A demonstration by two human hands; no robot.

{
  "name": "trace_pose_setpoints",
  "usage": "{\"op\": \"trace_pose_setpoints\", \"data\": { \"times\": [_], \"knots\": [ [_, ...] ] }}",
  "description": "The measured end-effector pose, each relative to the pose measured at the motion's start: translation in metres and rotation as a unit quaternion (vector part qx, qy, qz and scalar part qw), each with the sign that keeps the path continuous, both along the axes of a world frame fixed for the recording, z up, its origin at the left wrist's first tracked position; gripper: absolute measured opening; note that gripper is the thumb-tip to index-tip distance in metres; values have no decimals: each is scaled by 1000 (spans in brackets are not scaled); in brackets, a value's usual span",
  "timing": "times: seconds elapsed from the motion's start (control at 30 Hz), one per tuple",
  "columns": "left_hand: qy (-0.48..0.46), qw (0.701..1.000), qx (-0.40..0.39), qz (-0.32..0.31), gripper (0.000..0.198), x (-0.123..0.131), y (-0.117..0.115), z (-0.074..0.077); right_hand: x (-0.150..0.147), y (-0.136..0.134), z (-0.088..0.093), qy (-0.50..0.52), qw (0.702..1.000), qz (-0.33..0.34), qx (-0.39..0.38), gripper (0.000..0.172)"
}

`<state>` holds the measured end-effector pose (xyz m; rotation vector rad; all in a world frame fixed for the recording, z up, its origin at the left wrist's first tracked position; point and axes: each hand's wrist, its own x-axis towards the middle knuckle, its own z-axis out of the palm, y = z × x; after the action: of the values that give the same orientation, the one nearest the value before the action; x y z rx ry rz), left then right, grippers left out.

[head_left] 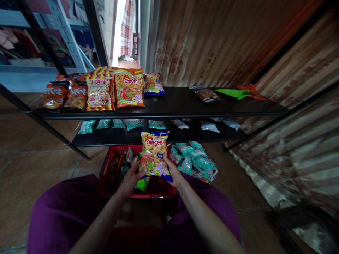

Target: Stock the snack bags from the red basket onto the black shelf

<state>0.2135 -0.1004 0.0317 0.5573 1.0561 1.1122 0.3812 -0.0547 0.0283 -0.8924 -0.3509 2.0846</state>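
Currently grasping a blue-and-yellow snack bag (154, 155) just below the frame's centre, holding its lower left edge with the left hand (131, 179) and its right edge with the right hand (173, 173), showing its printed front over the red basket (164, 191) at lower centre.

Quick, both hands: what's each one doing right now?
Left hand: holding the mimi snack bag by its lower left side.
Right hand: holding the same bag by its right side, thumb on the front.
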Motion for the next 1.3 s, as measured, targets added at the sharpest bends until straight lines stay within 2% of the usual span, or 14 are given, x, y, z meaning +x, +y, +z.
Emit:
{"op": "trace_pose_setpoints", "data": {
  "times": [0.17,0.3,0.47,0.57,0.7,0.87,0.93,1.03,1.3],
  "knots": [
    [16,999,-11,38,65,-3,1,-3,4,-3,-1,-13,998,36,56,37],
    [37,998,-5,59,63,-10,4,-4,7,-3,-1,-44,996,53,50,46],
    [63,997,-6,53,60,-15,6,-7,6,-4,-1,-53,996,47,55,53],
    [43,997,-14,66,61,-14,6,-9,6,-2,-4,-71,995,30,66,51],
    [-31,995,-42,83,58,-13,1,-6,8,0,-7,-70,995,-7,76,50],
    [-106,992,-54,48,55,-10,-7,-5,7,0,-1,-49,994,-25,90,50],
    [-128,989,-49,60,55,-5,-7,-7,6,0,1,-55,994,-24,93,49],
    [-133,986,-38,97,52,2,-6,-9,6,-1,1,-67,993,-20,97,52],
    [-85,987,-49,126,47,9,-3,-12,8,-1,-3,-76,994,-15,81,51]
  ]
}}
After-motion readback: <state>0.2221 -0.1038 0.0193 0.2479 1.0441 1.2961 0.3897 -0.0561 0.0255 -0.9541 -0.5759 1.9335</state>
